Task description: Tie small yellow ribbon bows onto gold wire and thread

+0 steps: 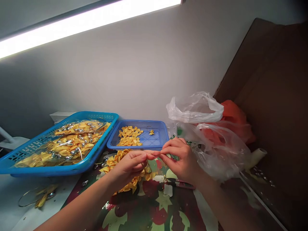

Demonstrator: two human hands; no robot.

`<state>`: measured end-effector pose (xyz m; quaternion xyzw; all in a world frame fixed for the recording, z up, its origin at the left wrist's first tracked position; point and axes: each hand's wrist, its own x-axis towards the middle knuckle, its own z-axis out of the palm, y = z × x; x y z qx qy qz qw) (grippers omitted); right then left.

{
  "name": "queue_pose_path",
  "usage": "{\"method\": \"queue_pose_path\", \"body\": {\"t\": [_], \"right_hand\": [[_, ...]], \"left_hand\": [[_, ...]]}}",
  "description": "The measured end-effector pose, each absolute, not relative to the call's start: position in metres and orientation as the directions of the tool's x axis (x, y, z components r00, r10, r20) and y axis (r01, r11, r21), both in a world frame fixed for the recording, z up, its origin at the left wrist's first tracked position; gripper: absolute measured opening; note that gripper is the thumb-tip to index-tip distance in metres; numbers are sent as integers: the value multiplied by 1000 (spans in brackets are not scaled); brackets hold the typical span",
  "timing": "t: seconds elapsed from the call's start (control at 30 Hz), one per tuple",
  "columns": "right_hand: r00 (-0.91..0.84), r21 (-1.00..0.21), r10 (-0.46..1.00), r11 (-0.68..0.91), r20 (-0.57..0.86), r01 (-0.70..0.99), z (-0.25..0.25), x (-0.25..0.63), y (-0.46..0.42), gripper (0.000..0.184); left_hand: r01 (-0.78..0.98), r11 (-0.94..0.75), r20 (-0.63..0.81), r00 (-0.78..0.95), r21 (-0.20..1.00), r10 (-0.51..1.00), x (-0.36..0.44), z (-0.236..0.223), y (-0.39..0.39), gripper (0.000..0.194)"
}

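My left hand (133, 162) and my right hand (179, 157) meet at the fingertips above the patterned table cover (163, 200). Both are closed in a pinch; a thin, pale strand seems to run along the left fingers, but what they hold is too small to make out. Below and behind my left hand lies a loose pile of gold ribbon bows (116, 160), partly hidden by it. Just beyond the hands, a small blue-violet basket (166, 133) holds more gold pieces (130, 135) on its left side and a single one (151, 132) on its right.
A large blue basket (106, 150) at left holds bagged gold bows with silver bells (69, 142). A wire loop with a gold bow (41, 202) lies front left. A dark-handled tool (181, 183) lies under my right hand. Plastic bags (216, 154) and a brown cardboard panel (269, 83) stand right.
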<state>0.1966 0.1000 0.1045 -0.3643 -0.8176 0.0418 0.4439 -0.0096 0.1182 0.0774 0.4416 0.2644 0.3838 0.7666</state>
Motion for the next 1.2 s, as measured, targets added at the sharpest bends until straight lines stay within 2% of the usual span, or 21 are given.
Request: {"method": "queue_pose_path", "body": {"t": [0.1, 0.27, 0.53, 0.73, 0.8, 0.97, 1.07, 1.2], "right_hand": [[-346, -386, 634, 730, 692, 565, 105, 196, 98, 12], [-402, -343, 618, 746, 675, 571, 103, 195, 98, 12], [-424, -324, 605, 758, 674, 566, 103, 194, 97, 13], [-443, -307, 592, 769, 674, 560, 104, 194, 95, 15], [-460, -274, 568, 782, 682, 560, 105, 193, 94, 14], [-515, -216, 571, 776, 639, 592, 106, 193, 92, 15], [-477, -285, 612, 755, 631, 591, 107, 193, 92, 12], [-380, -507, 729, 676, 570, 536, 107, 191, 94, 17]], "left_hand": [[-358, 328, -79, 561, 874, 824, -9, 75, 117, 29], [-464, 381, -94, 530, 799, 843, -8, 77, 116, 36], [-400, 430, -197, 504, 809, 841, -2, 77, 113, 37], [-449, 393, -276, 304, 803, 912, 6, 79, 108, 42], [-398, 360, -265, 274, 844, 924, 7, 80, 105, 38], [-109, 165, -123, 319, 980, 940, 6, 82, 104, 25], [-23, 49, -37, 365, 999, 930, 4, 83, 105, 22], [6, 25, -25, 453, 1000, 891, 4, 83, 104, 30]]}}
